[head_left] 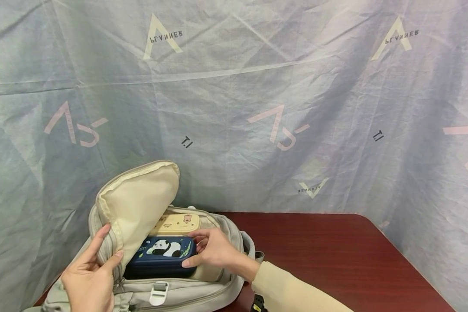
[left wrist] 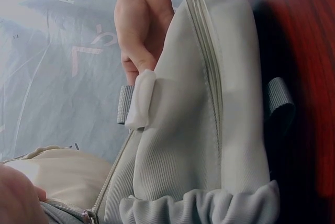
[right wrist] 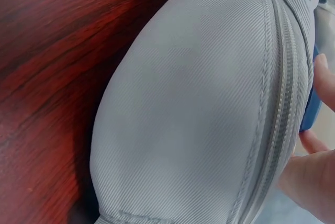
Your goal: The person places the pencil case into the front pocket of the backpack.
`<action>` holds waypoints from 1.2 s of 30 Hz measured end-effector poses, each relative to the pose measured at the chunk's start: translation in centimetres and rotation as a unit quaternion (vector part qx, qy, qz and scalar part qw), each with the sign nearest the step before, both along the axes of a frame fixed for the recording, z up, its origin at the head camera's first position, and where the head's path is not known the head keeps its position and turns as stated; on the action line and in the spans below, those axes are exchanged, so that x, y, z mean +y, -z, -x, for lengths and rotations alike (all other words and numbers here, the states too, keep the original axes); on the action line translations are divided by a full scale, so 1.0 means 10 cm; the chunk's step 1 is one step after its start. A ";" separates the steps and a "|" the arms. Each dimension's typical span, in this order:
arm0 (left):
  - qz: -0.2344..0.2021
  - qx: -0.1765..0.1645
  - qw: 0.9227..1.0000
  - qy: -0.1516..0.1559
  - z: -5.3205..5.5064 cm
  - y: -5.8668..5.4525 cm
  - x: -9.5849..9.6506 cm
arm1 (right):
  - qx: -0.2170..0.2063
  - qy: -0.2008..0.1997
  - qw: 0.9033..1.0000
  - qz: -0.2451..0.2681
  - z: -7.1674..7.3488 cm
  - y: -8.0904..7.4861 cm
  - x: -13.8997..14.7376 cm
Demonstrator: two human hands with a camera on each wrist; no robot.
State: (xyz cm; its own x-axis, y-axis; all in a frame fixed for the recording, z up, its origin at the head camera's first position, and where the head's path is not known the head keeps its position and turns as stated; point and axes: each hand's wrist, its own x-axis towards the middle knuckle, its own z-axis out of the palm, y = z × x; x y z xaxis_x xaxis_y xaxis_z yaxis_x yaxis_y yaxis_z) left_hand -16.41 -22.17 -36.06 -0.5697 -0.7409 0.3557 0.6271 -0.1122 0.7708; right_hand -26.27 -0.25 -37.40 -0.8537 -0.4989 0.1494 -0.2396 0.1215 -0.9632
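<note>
A light grey backpack [head_left: 203, 299] lies on the table with its cream-lined front flap [head_left: 148, 195] folded up. My left hand [head_left: 89, 268] pinches the flap's edge between thumb and fingers, at the left of the opening. Inside the bag sits a navy pencil case [head_left: 160, 266] with a panda picture. My right hand [head_left: 216, 249] grips its right end, thumb on the front side and fingers at the top far corner. Behind it lies a pale yellow pencil case [head_left: 179, 223] with small cartoon figures, its left part hidden by the flap. The right wrist view catches the navy case's blue edge [right wrist: 312, 109].
The dark red tabletop [head_left: 327, 255] stretches to the right of the bag. A grey printed cloth [head_left: 234, 86] hangs behind and along the sides. A white buckle [head_left: 158, 294] sits on the bag's front, and a strap loop [head_left: 248, 242] sticks out at its right.
</note>
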 end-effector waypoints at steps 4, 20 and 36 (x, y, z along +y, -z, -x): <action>0.001 -0.007 1.000 0.003 0.00 -0.01 0.00 | 0.004 0.002 1.000 0.000 0.00 -0.01 -0.05; 0.001 -0.040 0.999 0.005 -0.01 -0.02 0.01 | 0.021 0.006 1.000 -0.010 0.00 0.01 -0.14; 0.032 -0.033 0.999 0.004 -0.02 0.00 0.02 | 0.026 -0.002 1.000 -0.015 -0.02 -0.02 -0.01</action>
State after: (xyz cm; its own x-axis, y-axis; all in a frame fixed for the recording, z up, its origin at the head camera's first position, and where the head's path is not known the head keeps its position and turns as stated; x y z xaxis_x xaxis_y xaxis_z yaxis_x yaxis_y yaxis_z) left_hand -16.17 -21.97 -36.07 -0.5992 -0.7131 0.3639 0.5738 -0.0655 0.8164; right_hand -26.04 -0.35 -37.17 -0.8435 -0.5069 0.1777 -0.2890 0.1493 -0.9456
